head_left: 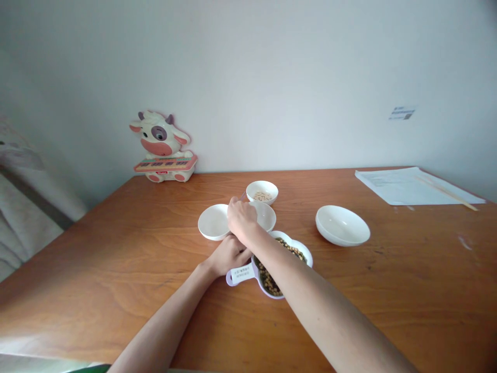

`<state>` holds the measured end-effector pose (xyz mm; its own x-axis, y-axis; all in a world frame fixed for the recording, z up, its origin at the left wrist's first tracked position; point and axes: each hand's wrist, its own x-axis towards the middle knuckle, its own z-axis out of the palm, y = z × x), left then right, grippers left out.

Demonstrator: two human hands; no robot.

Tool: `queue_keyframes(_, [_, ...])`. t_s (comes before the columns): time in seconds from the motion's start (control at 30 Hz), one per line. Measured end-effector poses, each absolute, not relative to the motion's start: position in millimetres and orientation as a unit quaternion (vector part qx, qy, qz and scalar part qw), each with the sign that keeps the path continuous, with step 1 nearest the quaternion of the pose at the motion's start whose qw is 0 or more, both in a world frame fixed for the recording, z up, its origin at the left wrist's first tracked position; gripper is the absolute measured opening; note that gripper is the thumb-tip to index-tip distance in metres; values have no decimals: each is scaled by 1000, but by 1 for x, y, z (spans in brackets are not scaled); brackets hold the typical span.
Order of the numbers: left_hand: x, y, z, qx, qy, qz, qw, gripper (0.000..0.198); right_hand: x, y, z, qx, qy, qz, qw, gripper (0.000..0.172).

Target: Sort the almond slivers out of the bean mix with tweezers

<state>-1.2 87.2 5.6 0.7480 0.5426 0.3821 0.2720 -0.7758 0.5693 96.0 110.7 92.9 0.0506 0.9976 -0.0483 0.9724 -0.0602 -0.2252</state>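
Observation:
My right hand [241, 220] is closed around a thin stick-like utensil [243, 196]; only its upper tip shows above the fist. It hovers between a white bowl [213, 223] on the left and another white bowl [267, 216], whose left side it covers. Just below, my left hand [230, 254] has curled fingers, partly hidden behind the right; what they grip, I cannot make out. Beside it lies the handle of a flower-shaped white and lilac dish [306, 252] holding mixed beans [267, 277]. My right forearm crosses over this dish.
Behind the hands stands a white bowl [272, 187] with pale flat pieces inside. A further white bowl [341, 228] is at right. Chopsticks [458, 198] lie on paper sheets [388, 186] at the far right. A cow keyboard toy [163, 150] sits at back left against the wall.

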Motion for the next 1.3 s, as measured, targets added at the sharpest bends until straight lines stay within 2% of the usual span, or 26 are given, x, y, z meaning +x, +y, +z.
queue_keyframes(0.2, [-1,84,12,902,208,239,294,56,118,109,95,-736,-670,86,54,43])
queue_keyframes(0.3, [-2,83,15,890,245,188,337,62,136,104,95,-741,-664,81,49,46])
queue_keyframes(0.43, [-3,84,16,886,259,154,352,64,164,95,92,-749,-657,73,46,39])
queue_keyframes(0.6, [-7,77,27,864,255,177,396,63,189,82,85,-753,-653,60,46,42])
queue_keyframes(0.67, [-7,79,38,824,260,225,450,69,192,79,82,-755,-651,56,48,40])
queue_keyframes(0.7, [-5,83,44,796,268,286,461,73,193,77,81,-756,-651,55,50,38])
queue_keyframes(0.77, [1,99,58,759,298,398,420,74,193,75,79,-756,-651,53,55,34])
queue_keyframes(0.8, [6,111,64,767,309,411,384,73,193,75,78,-755,-652,53,58,33])
queue_keyframes(0.83, [11,125,70,792,321,400,333,68,193,74,78,-754,-653,53,60,32])
queue_keyframes(0.93, [27,171,80,876,333,310,158,37,194,75,78,-752,-653,56,62,32])
queue_keyframes(1.0, [35,197,79,929,290,216,86,30,194,75,79,-751,-655,59,59,34])
queue_keyframes(1.13, [47,225,73,960,265,84,31,45,194,77,81,-748,-658,67,55,37])
queue_keyframes(1.2, [51,229,71,962,268,42,30,44,193,78,81,-748,-658,70,57,38])
queue_keyframes(1.3, [57,228,72,960,278,18,30,31,195,79,80,-747,-658,71,59,36])
